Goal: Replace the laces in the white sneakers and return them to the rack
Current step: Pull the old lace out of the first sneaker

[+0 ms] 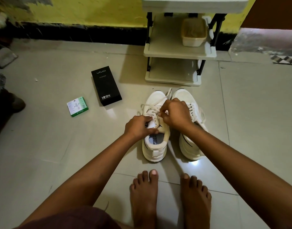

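Left sneaker [154, 129] sits on the tiled floor [59, 146] at centre frame, toe toward 12 o'clock, touching or just beside the right sneaker [188, 126] at its 3 o'clock. The lace [151, 105] is loose across the upper eyelets, one end trailing toward 12 o'clock between the toes. Left hand [138, 127] has fingers curled over the tongue and collar, thumb across the opening, likely pinning the shoe so it does not slide while the lace is worked. Right hand [174, 114] has fingers closed in a pinch on the lace just above the eyelets; cannot tell whether it is threading in or pulling out. Right sneaker still looks laced.

Rack [180, 52] stands at 12 o'clock, near the toes, a lidded container [194, 33] on its middle shelf; bottom shelf looks free for the pair. Black phone box [106, 87] at 10 o'clock, small green box [77, 106] at 9 o'clock, both well apart from the shoes. Bare feet [170, 195] at 6 o'clock.
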The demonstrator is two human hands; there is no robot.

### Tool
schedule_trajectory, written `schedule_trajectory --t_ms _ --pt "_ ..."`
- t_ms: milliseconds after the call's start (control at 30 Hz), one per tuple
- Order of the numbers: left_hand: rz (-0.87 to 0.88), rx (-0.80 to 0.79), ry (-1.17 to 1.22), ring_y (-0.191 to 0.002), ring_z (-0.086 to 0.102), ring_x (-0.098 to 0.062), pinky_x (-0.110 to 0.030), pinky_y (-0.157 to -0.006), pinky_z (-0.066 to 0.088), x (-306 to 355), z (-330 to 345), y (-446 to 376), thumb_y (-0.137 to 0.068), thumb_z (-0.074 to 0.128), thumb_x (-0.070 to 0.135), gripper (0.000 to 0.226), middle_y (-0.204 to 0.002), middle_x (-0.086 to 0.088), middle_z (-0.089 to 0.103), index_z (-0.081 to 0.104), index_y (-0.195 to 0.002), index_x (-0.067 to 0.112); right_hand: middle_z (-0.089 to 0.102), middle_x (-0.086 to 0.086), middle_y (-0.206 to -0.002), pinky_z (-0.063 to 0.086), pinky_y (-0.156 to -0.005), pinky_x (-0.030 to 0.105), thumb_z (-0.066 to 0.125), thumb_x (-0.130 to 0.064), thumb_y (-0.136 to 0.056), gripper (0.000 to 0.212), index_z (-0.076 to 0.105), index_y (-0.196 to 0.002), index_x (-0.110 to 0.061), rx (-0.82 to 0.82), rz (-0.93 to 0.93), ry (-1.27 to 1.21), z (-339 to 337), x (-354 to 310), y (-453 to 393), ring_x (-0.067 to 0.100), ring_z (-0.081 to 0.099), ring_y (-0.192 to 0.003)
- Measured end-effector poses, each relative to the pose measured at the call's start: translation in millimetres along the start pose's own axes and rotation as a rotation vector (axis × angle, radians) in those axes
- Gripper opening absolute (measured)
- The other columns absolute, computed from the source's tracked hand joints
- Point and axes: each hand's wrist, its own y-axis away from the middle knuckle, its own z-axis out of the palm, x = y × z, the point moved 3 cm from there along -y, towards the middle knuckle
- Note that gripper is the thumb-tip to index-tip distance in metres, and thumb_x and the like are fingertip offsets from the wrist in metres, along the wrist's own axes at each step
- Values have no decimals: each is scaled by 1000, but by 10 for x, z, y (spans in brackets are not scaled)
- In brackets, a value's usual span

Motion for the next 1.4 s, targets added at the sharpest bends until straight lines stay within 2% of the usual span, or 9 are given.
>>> schedule_trajectory --t_ms 200,300,400,567,833,900,1033,1233,1400 --pt "-4 -20 75 -117 56 -18 -30 -93 46 -27 11 -14 -72 76 44 66 -129 1 60 54 -132 23 62 -2 -90 39 -76 29 70 -20 -83 14 74 -86 -8 203 107 -665 -238 -124 -37 23 55 -93" --pt "-6 -18 59 -116 56 -19 -30 -91 45 -16 1 -7 -73 75 43 64 -127 0 61 54 -131 23 60 4 -107 39 -88 32 66 -23 -86 22 70 -104 -12 85 62 -503 -170 -113 -46 25 51 -110" --pt "1 -6 53 -116 56 -19 -31 -91 46 -27 5 -7 -73 76 43 64 -126 0 62 55 -130 24 48 8 -131 35 -96 35 59 -24 -85 43 55 -128 -24 -214 -6 64 29 -46 34 28 40 -123" --pt "6 -1 64 -120 54 -17 -31 -95 44 -16 7 6 -73 76 41 68 -132 0 58 53 -133 21 60 5 -115 34 -86 33 49 -20 -88 28 68 -108 -19 -49 -52 306 78 -67 128 26 46 -112" --pt "2 -7 39 -117 54 -21 -25 -86 41 -10 -7 9 -78 70 46 64 -130 -3 59 51 -134 22 71 3 -103 47 -84 28 68 -26 -84 20 74 -99 -14 20 126 -483 -163 -157 25 18 63 -100" --pt "4 2 21 -116 55 -22 -25 -83 40 8 -7 21 -77 70 46 63 -128 -3 60 52 -133 22 70 3 -106 47 -83 29 67 -28 -85 22 72 -103 -16 5 119 -445 -138 -119 33 19 62 -102" --pt "2 4 8 -116 55 -22 -27 -87 42 9 -1 18 -76 72 46 65 -128 -4 60 52 -133 22 51 4 -131 40 -90 33 61 -27 -84 46 53 -130 -26 -211 -24 121 49 -18 79 26 47 -117" --pt "-5 9 25 -118 54 -20 -29 -91 43 16 -5 30 -76 73 45 65 -128 -2 60 53 -132 21 64 4 -111 35 -82 32 47 -21 -90 27 68 -106 -16 -17 -81 312 83 -42 79 26 52 -106" --pt "1 16 6 -115 56 -22 -29 -86 44 16 -7 26 -76 72 47 63 -125 -2 62 55 -131 21 70 2 -92 41 -78 30 64 -33 -87 20 73 -92 -16 -50 131 -114 -5 -4 32 20 61 -92"
